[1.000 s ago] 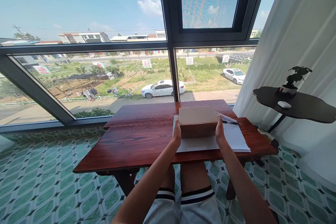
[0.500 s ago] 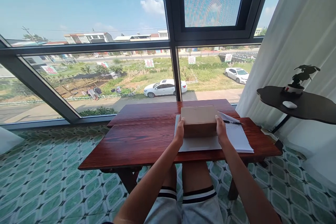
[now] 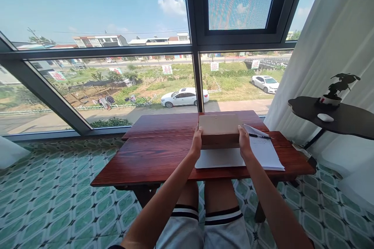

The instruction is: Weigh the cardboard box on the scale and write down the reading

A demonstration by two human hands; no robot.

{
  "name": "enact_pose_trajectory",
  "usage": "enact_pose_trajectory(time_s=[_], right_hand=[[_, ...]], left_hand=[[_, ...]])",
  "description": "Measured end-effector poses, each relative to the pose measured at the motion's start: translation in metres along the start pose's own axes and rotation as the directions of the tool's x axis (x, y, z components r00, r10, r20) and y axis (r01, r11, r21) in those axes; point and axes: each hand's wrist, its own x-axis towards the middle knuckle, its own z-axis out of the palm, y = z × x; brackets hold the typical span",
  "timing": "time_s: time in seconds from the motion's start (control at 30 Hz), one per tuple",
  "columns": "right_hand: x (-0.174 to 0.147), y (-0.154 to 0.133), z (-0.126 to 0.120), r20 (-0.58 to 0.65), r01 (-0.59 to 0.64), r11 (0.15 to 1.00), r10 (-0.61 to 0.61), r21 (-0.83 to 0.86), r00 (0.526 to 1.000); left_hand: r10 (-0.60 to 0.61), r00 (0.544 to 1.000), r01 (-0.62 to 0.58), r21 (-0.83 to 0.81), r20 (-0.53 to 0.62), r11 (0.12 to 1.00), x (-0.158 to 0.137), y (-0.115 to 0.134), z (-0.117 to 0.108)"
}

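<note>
Spanning the room's far side, a tall dark-framed window (image 3: 117,66) overlooks a street; below it stands the red-brown slatted wooden worktop (image 3: 157,155). White paper sheets (image 3: 264,153) lie there under a flat tan cardboard box (image 3: 219,128), closed, contents unseen. Left hand (image 3: 196,144) and right hand (image 3: 244,144) clasp its ends, fingers pressed against the sides

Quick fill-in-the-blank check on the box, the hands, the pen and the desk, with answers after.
Both hands, left and right, grip the cardboard ____.
The box sits above white ____ on the wooden table.
The pen lies on the box's ____ side.
Answers: box; paper; right
</note>
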Motion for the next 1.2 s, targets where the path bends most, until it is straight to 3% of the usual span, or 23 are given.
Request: enact_pose_trajectory(time_s=[0.3,0.73,1.03,1.2], right_hand=[[-0.02,-0.013,0.041,0.061,-0.003,1.0,0.003,-0.001,0.998],[-0.05,0.002,0.123,0.235,-0.094,0.994,0.078,0.056,0.969],[-0.071,0.019,0.173,0.363,-0.067,0.993,0.027,0.1,0.932],[-0.086,0.028,0.186,0.413,-0.033,0.996,-0.003,0.079,0.911]], left_hand=[[0.002,0.993,-0.003,-0.002,-0.116,1.0,-0.003,0.024,-0.035],[0.04,0.959,-0.043,-0.004,-0.281,0.999,-0.005,0.035,-0.119],[0.074,0.92,-0.079,0.003,-0.384,0.997,-0.012,0.041,-0.173],[0.062,0.91,-0.065,0.007,-0.41,0.998,-0.017,0.041,-0.196]])
